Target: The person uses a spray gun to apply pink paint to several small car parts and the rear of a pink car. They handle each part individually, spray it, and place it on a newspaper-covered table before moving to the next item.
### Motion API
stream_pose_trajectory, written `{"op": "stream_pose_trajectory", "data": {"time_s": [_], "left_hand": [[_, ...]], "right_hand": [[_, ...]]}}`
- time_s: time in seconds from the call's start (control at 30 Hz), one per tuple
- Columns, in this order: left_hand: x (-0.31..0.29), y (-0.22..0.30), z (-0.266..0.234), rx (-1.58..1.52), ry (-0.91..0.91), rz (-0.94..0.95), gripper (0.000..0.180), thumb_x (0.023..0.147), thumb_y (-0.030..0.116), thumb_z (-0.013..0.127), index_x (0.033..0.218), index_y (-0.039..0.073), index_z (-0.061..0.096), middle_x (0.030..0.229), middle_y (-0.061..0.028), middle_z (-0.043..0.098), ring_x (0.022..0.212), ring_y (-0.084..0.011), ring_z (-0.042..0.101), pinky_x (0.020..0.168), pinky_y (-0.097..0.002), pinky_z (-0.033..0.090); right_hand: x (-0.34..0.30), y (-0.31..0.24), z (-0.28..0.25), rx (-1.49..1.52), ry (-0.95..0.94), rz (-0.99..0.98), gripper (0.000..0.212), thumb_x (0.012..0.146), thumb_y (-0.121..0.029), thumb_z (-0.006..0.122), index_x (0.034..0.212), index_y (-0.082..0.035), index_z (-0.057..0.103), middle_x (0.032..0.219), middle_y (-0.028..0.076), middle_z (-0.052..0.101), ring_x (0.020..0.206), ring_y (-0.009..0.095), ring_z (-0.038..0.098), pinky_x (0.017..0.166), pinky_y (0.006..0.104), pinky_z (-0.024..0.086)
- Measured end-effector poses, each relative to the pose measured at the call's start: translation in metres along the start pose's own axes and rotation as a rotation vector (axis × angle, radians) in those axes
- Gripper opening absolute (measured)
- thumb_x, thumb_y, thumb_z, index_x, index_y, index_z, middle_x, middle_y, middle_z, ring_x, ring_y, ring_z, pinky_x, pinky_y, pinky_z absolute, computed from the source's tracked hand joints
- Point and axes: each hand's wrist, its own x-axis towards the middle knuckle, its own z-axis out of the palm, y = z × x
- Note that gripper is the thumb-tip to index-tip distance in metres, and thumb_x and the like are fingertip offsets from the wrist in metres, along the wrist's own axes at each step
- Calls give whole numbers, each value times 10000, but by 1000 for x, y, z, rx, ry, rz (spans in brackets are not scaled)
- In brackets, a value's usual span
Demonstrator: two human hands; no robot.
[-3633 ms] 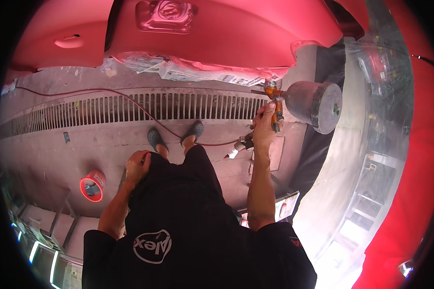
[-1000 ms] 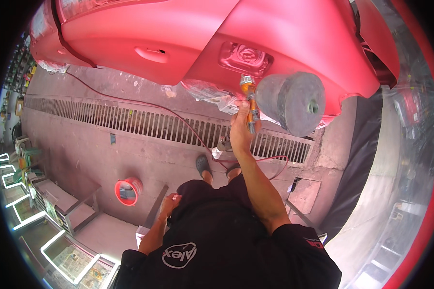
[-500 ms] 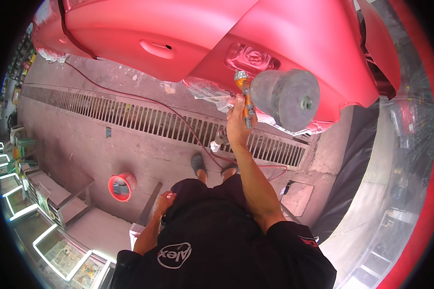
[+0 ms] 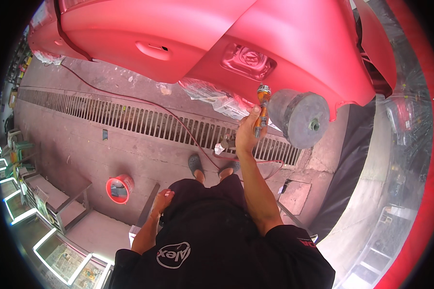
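My right hand (image 4: 248, 131) is wrapped around an orange spray gun (image 4: 263, 110) with a large cloudy grey cup (image 4: 301, 118) on its right side. The gun's silver nozzle (image 4: 264, 88) faces the pink-red car body panel (image 4: 294, 62), just below a square fuel-filler recess (image 4: 249, 60). A gap shows between nozzle and panel. My left hand (image 4: 164, 198) hangs low beside my thigh, its fingers curled closed, and nothing shows in them.
A red hose (image 4: 176, 115) runs across the floor and over a long drain grate (image 4: 144, 119) near my feet. A red bucket (image 4: 120, 189) stands at left. Plastic sheeting (image 4: 214, 98) hangs under the car. Metal frames (image 4: 58, 245) stand lower left; a clear curtain (image 4: 395, 202) hangs at right.
My right hand and the spray gun have moved right and down, away from the fuel-filler recess. The cup has tilted a little. My left hand stays about where it was.
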Motion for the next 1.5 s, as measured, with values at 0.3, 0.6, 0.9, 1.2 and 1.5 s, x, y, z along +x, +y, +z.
{"op": "stream_pose_trajectory", "data": {"time_s": [0.3, 0.6, 0.9, 1.2, 1.5], "left_hand": [[3, -20, 7, 34, 42, 40, 452, 923, 415, 726, 1194, 54, 734, 1052, -238, 754, 1018, -414, 732, 858, -455, 577], [25, -47, 20, 46, -8, 64, 435, 927, 436, 746, 1168, 74, 747, 1023, -191, 775, 980, -341, 758, 841, -428, 587], [12, -19, -9, 122, -125, 125, 397, 976, 373, 724, 1176, 30, 739, 1035, -166, 787, 964, -259, 767, 842, -368, 581], [-4, -19, -16, 103, -145, 135, 349, 978, 288, 693, 1193, 13, 720, 1040, -143, 783, 998, -222, 748, 869, -355, 570], [-18, -52, 2, -177, -271, 191, 341, 980, 169, 643, 1241, -50, 652, 1134, -115, 739, 1057, -186, 698, 933, -322, 536]], "right_hand": [[1, 22, 29, 7, -151, -62, 293, 1037, -360, 673, 1060, -70, 640, 768, -29, 575, 601, 39, 487, 516, 237, 387], [-7, 54, -8, 0, -184, -29, 274, 1053, -323, 648, 1059, -52, 685, 912, 1, 693, 815, 118, 614, 752, 329, 477], [-10, 98, -175, -707, 58, -303, 266, 1052, -261, 640, 1056, -1, 693, 980, 50, 685, 901, 158, 596, 816, 356, 491], [-17, 117, -230, -299, 83, -146, 231, 975, -120, 690, 1177, -8, 673, 1094, 67, 706, 1047, 179, 642, 914, 345, 501], [-18, 84, -220, -15, -295, -162, 316, 822, -91, 745, 1116, 9, 691, 1045, 104, 746, 986, 181, 697, 877, 358, 529]]}}
